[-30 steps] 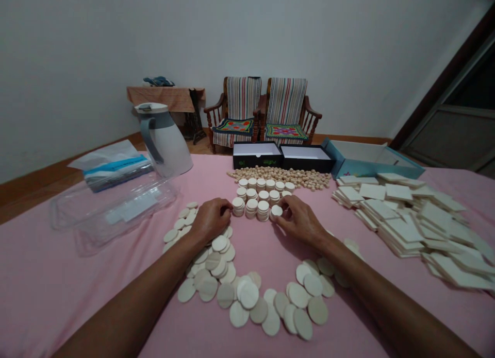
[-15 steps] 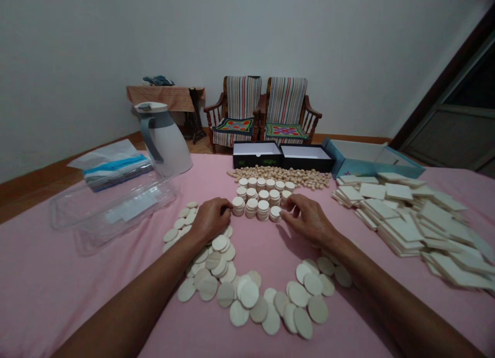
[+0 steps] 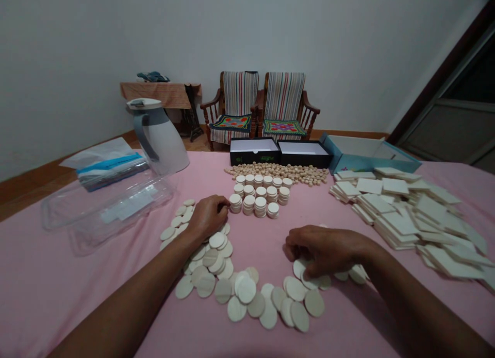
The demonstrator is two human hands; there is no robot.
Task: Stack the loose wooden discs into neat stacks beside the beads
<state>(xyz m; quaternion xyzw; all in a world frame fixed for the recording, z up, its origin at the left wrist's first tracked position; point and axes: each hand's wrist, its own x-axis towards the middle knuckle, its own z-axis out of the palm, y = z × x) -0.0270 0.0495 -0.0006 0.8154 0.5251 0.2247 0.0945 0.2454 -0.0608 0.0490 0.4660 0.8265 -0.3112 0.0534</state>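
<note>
Stacks of pale round discs (image 3: 260, 207) stand in three rows near the middle of the pink cloth. Beside the front-left stack is my left hand (image 3: 211, 216), its fingers curled together at the stack's edge; what they hold, if anything, is hidden. My right hand (image 3: 323, 249) is over the right part of the loose discs (image 3: 299, 316), fingers bent down and apart from the thumb, with no disc seen between them. The loose discs lie in a curve from the left, under my left wrist, round the front to the right.
Behind the stacks lie small wooden beads (image 3: 278, 172), two black boxes (image 3: 255, 152) and a blue box (image 3: 371, 154). Square wooden tiles (image 3: 402, 214) are piled at right. A jug (image 3: 164, 141), a clear plastic tray (image 3: 116, 208) and a blue-and-white packet (image 3: 110, 170) are at left.
My right hand has left the front-right stack and moved towards me and right, to the loose discs. My left hand stays by the front-left stack. The view has shifted slightly.
</note>
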